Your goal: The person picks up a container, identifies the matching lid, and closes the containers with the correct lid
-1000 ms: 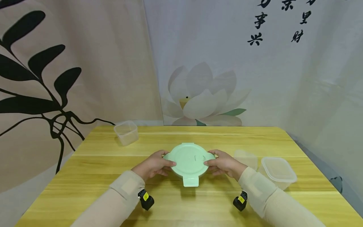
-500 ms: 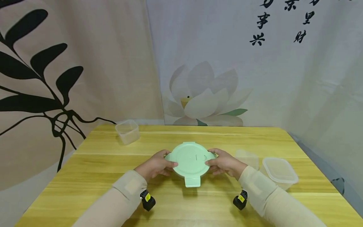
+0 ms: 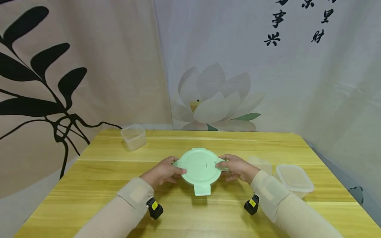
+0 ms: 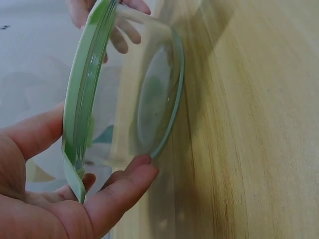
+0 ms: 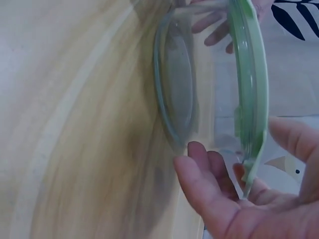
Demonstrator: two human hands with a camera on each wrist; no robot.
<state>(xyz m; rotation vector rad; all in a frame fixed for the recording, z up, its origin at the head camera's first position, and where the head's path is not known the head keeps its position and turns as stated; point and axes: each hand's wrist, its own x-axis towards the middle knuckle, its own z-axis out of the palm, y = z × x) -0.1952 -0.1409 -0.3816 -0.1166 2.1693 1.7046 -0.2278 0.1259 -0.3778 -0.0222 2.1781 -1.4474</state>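
Glass bowl (image 4: 149, 94) with green lid (image 3: 197, 165), held from both sides

The lid is the clock's centre; 12 points away from the wearer. Nearest, cream sleeves (image 3: 128, 208) reach in from 8 and 4 o'clock, each with a small black device (image 3: 154, 209) at the wrist.

At 9 o'clock the left hand (image 3: 163, 170) pinches the lid's side tab, thumb on top, other fingers curled below, beside the glass. At 3 o'clock the right hand (image 3: 239, 167) pinches the opposite tab between thumb and fingers. The bowl is upright over the wooden table (image 3: 202, 218); whether its base touches the wood cannot be told.

Well apart, just past 3 o'clock, stands a translucent box (image 3: 297, 180). Slightly farther, at 3, a frosted container (image 3: 259, 162) is partly hidden by the right arm. At 10, near the far edge, is a clear tub (image 3: 134, 138).

Behind hangs a pale backdrop (image 3: 125, 66): printed black plant at 10, lotus just past 12, black characters at 1.
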